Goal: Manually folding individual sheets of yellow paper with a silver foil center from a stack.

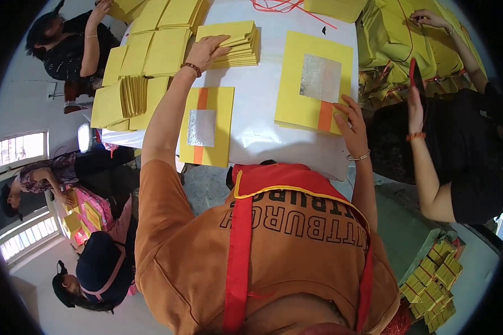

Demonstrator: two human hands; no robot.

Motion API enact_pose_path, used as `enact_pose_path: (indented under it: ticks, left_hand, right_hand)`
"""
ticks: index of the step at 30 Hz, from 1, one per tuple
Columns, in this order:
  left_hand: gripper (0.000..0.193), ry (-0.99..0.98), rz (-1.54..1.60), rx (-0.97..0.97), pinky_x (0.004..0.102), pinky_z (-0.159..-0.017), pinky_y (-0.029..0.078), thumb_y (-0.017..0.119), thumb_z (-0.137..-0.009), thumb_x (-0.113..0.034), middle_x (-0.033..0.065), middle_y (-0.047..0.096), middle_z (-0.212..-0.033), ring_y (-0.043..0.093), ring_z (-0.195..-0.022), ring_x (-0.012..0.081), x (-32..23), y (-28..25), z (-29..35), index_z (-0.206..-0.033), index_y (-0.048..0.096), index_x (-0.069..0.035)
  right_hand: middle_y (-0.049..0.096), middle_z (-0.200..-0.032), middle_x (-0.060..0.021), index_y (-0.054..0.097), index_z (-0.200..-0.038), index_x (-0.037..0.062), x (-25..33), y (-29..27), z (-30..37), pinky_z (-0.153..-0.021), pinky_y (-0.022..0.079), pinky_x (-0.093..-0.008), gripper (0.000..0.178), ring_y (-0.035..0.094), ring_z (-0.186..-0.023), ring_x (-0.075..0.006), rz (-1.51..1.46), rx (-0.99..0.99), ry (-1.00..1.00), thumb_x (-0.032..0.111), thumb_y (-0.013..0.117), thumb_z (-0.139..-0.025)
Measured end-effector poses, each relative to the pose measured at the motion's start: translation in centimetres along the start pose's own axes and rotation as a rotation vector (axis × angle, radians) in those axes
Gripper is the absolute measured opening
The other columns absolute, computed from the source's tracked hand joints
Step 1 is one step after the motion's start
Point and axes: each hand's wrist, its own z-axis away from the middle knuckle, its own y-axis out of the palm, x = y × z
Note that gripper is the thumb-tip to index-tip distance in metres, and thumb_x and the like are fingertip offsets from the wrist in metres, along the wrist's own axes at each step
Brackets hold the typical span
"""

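Head view: left hand (207, 50) stretched far across the white table (262, 106), fingers spread flat on top of a yellow stack (237, 42), palm down, probably to pin the top sheets or slide one off. Right hand (349, 120) set at the near corner of a larger yellow pile (313, 84), fingers loosely curled with the tips on the edge beside an orange strip (325, 115), thumb seemingly under the corner as if to lift or square it; true pinch hard to tell. Top sheet there marked by a silver foil square (320, 77) in the middle. Between the two arms, another yellow sheet (208, 127) lying flat near the table's front edge, with its own foil patch and orange band, touched by neither hand. Beyond the left hand, more yellow sheets (145, 56) fanned in overlapping rows, close enough to crowd the reach. Red string (285, 6) loose at the far edge. To the right, a co-worker's arm (425, 162) with a red pen-like thing (412, 71) raised near heaped yellow paper (408, 39), just beside the right hand's pile. On the floor at lower right, tied yellow bundles (436, 285). Other people seated at far left, well apart.
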Motion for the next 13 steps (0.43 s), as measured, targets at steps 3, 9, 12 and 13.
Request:
enact_pose_path:
  ticks: [3, 9, 12, 13]
  left_hand:
    - [0.044, -0.043, -0.001, 0.031, 0.0368, -0.089, 0.041, 0.053, -0.083, -0.041, 0.0064, 0.057, -0.113, 0.050, -0.105, 0.0252, -0.2, 0.1, -0.1, -0.119, 0.051, -0.015]
    - [0.060, 0.082, -0.288, -0.037, 0.0409, -0.090, 0.038, 0.060, -0.077, -0.042, 0.0058, 0.047, -0.125, 0.045, -0.111, 0.0267, 0.4, 1.3, 0.6, -0.128, 0.040, -0.020]
    - [0.065, 0.065, -0.318, 0.039, 0.0412, -0.093, 0.034, 0.061, -0.075, -0.043, 0.0051, 0.041, -0.131, 0.042, -0.115, 0.0255, 0.3, 1.0, 0.5, -0.131, 0.036, -0.020]
    - [0.067, 0.053, -0.311, 0.061, 0.0411, -0.095, 0.032, 0.062, -0.075, -0.044, 0.0060, 0.041, -0.130, 0.041, -0.115, 0.0261, 0.3, 1.0, 0.4, -0.131, 0.036, -0.020]
  right_hand:
    - [0.042, -0.128, -0.0098, 0.060, -0.107, 0.0043, 0.1, 0.1, 0.1, -0.098, 0.030, -0.0326, 0.026, 0.037, -0.121, -0.0234, -0.014, -0.011, 0.019, 0.015, 0.056, -0.083]
    - [0.042, -0.129, -0.0096, 0.060, -0.107, 0.0044, -0.1, 0.4, 0.1, -0.099, 0.030, -0.0322, 0.026, 0.037, -0.121, -0.0227, -0.036, -0.032, 0.007, 0.014, 0.056, -0.083]
    - [0.041, -0.130, -0.0095, 0.059, -0.107, 0.0049, -0.4, 0.4, 0.2, -0.099, 0.030, -0.0324, 0.026, 0.037, -0.122, -0.0227, -0.051, -0.032, 0.006, 0.014, 0.056, -0.083]
    - [0.041, -0.130, -0.0094, 0.060, -0.108, 0.0053, -0.5, 0.4, 0.3, -0.099, 0.029, -0.0326, 0.026, 0.036, -0.122, -0.0228, -0.042, -0.027, 0.006, 0.015, 0.056, -0.083]
